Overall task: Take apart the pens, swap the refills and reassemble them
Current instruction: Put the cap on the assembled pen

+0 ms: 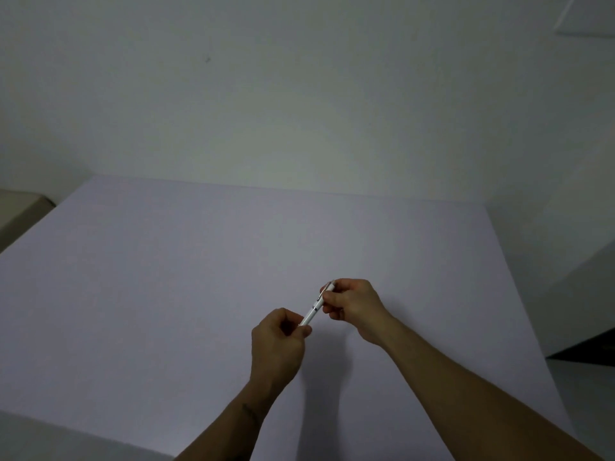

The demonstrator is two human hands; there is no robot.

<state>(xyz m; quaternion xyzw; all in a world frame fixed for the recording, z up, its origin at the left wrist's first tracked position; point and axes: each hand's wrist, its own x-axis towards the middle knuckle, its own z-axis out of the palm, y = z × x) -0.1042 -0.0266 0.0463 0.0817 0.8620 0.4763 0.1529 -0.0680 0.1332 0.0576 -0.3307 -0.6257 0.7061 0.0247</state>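
A white pen (314, 307) with a metal clip and a dark band at its middle is held above the pale lilac table (166, 277), tilted from lower left to upper right. My left hand (278, 341) pinches its lower end between thumb and fingers. My right hand (352, 307) grips the upper, clip end. The pen's tip is hidden inside my left hand. No second pen shows in view.
A white wall (299, 94) rises behind the table's far edge. A beige surface (20, 211) lies past the left edge, and a dark gap (585, 354) sits beyond the right edge.
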